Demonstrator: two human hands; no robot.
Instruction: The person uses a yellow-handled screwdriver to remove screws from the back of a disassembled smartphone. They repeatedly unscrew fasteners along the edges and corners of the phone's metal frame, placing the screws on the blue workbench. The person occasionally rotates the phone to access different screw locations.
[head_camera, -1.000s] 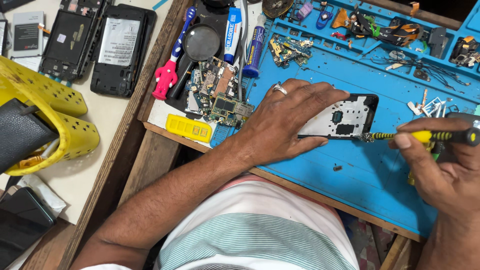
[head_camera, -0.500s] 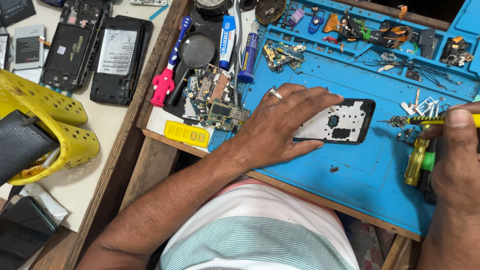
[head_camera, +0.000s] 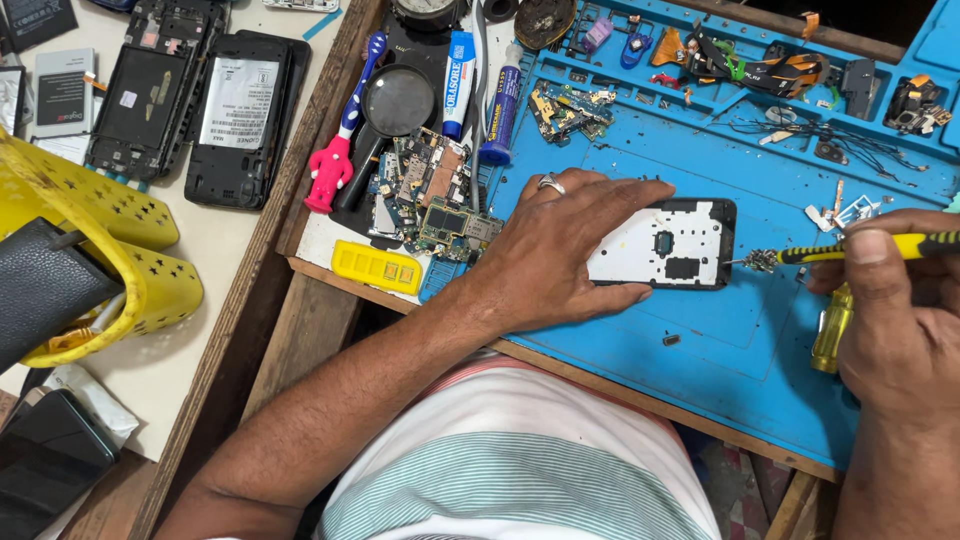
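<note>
Blue silicone repair mat (head_camera: 700, 340) covers the right half of the surface, its near edge running along the wooden front rim. Beige surface (head_camera: 230, 260) to the left carries two opened black phone bodies (head_camera: 190, 100) near the far left corner and a yellow perforated basket (head_camera: 110, 250) at the left edge, with a black pouch (head_camera: 45, 285) lying in it.

Left hand (head_camera: 560, 255) lies flat on the mat, palm down, a ring on one finger; its grip is spread wide, fingers pressing on the left end of a phone rear frame (head_camera: 665, 245), which rests white side up near the middle of the mat. Right hand (head_camera: 895, 320) at the right edge has its grip closed around a yellow-handled screwdriver (head_camera: 870, 248), held level, the tip just beside the frame's right end. A second yellow tool (head_camera: 830, 328) lies under that hand, partly hidden.

Circuit boards (head_camera: 430, 195) are piled just left of the mat, touching a yellow rectangular block (head_camera: 378, 268) at the near edge. Beyond them lie a magnifying glass (head_camera: 395, 100), a pink-handled toothbrush (head_camera: 340, 140) and two small tubes (head_camera: 480, 85). Small parts and wires (head_camera: 800, 75) fill the trays along the mat's far edge.
</note>
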